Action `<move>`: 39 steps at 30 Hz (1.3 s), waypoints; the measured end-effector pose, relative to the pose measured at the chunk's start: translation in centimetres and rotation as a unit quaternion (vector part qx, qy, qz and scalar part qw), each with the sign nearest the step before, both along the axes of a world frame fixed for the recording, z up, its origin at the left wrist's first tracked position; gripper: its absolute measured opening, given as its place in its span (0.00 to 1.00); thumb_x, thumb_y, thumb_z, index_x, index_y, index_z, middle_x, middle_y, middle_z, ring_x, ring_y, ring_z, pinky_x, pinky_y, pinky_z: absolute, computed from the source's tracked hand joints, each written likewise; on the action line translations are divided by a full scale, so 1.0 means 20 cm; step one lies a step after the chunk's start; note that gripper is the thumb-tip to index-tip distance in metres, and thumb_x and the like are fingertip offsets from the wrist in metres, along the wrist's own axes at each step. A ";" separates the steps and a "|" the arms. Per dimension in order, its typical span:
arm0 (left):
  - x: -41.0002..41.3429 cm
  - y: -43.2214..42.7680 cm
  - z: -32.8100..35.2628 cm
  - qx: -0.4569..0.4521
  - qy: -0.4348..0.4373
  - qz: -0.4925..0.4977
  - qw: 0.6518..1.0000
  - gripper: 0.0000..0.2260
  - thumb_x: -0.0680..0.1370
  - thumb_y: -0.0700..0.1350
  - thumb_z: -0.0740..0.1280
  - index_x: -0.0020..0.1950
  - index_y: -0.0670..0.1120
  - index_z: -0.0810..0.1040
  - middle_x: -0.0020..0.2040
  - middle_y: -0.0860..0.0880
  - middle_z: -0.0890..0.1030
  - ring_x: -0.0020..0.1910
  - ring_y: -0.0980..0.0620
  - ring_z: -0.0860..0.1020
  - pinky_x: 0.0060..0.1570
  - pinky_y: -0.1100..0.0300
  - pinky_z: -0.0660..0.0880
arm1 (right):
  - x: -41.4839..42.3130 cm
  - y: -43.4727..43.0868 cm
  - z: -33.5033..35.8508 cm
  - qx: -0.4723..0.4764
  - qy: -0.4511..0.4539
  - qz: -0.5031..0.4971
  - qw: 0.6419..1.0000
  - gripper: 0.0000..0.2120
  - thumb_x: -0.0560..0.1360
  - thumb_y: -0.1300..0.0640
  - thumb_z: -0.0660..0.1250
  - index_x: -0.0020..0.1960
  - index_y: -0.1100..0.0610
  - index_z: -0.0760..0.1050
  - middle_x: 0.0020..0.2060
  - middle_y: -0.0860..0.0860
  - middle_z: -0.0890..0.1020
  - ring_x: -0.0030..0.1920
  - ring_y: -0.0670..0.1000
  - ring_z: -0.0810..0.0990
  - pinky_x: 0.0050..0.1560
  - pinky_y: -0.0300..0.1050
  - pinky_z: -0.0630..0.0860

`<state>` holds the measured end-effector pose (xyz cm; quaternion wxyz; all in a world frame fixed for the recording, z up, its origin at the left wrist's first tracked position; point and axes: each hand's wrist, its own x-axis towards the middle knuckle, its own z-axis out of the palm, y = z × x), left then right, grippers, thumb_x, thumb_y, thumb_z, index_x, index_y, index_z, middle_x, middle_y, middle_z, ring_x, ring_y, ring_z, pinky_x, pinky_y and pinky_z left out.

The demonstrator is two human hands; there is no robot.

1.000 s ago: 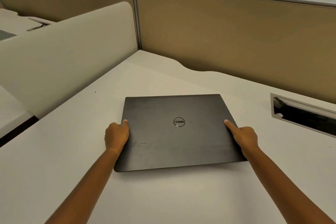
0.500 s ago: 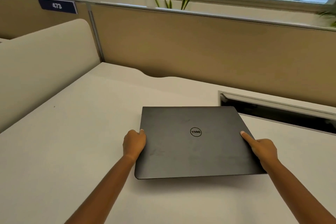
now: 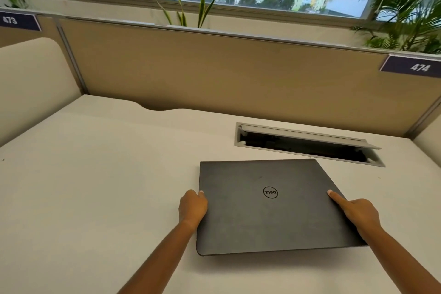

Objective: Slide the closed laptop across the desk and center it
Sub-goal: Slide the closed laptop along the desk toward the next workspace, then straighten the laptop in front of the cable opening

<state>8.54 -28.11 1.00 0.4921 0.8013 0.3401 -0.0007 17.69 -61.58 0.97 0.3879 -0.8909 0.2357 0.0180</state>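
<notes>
Your left hand [image 3: 192,206] is curled against the left edge of the closed laptop [image 3: 267,207], thumb on the lid. Your right hand [image 3: 355,211] grips the right edge, forefinger stretched flat across the lid. The laptop lies on the white worktop [image 3: 95,186], just in front of the open cable tray [image 3: 307,144].

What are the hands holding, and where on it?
The closed Dell laptop, by its two side edges: left hand on the left edge, right hand on the right, forefinger lying on the lid.
</notes>
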 end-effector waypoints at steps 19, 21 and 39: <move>0.11 -0.30 -0.09 0.066 0.008 0.018 0.998 0.14 0.81 0.42 0.55 0.56 0.31 0.71 0.58 0.31 0.75 0.56 0.34 0.74 0.56 0.47 0.72 | 0.16 -0.24 -0.12 0.036 -0.001 0.011 0.999 0.22 0.69 0.44 0.69 0.45 0.59 0.64 0.43 0.56 0.70 0.45 0.58 0.69 0.45 0.50 0.65; 0.10 -0.32 -0.08 0.076 0.008 0.023 0.997 0.14 0.81 0.42 0.55 0.57 0.32 0.70 0.59 0.32 0.74 0.57 0.35 0.74 0.57 0.48 0.72 | 0.17 -0.25 -0.12 0.026 -0.002 0.017 1.000 0.22 0.69 0.44 0.69 0.46 0.59 0.63 0.41 0.56 0.70 0.45 0.58 0.68 0.45 0.50 0.65; -0.09 -0.49 -0.17 0.256 -0.037 -0.005 0.966 0.16 0.80 0.45 0.56 0.63 0.37 0.68 0.57 0.39 0.75 0.54 0.43 0.74 0.53 0.53 0.74 | -0.16 -0.25 -0.25 -0.015 -0.186 0.048 0.981 0.13 0.77 0.57 0.60 0.57 0.64 0.74 0.53 0.63 0.79 0.53 0.63 0.75 0.54 0.55 0.71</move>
